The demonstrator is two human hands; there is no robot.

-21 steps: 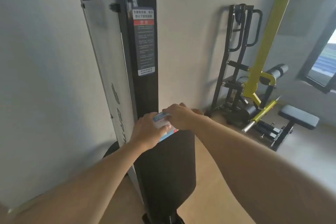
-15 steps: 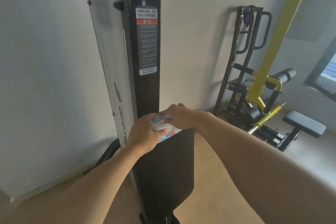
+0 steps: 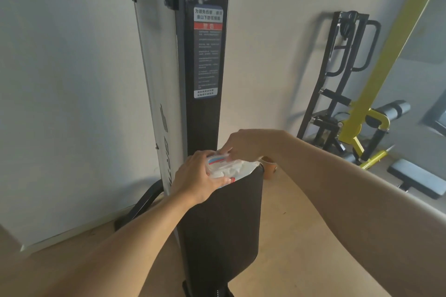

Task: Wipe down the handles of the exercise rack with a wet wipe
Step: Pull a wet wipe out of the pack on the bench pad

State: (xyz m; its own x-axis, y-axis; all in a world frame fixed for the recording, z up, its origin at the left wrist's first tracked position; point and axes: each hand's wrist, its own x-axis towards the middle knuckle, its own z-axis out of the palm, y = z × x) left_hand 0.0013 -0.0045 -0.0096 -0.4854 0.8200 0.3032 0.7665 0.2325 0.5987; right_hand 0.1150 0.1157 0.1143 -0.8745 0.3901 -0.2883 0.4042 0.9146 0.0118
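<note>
Left hand [image 3: 195, 177] grips the wet wipe pack [image 3: 226, 169] from its left, atop the black pad [image 3: 224, 224]; right hand [image 3: 246, 143], wrist bent down, pinches the pack's flap, arms reaching forward

Warning label [image 3: 208, 52] print blurred, wipe pack [image 3: 228, 169] partly under fingers, yellow frame [image 3: 395, 38] cropped.

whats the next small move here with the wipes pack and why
Probably pull one wipe up and out with the right hand. The left hand steadies the wet wipe pack on top of the black pad, the right fingers pinch at its opening where white wipe shows, and no wipe is free yet.
</note>
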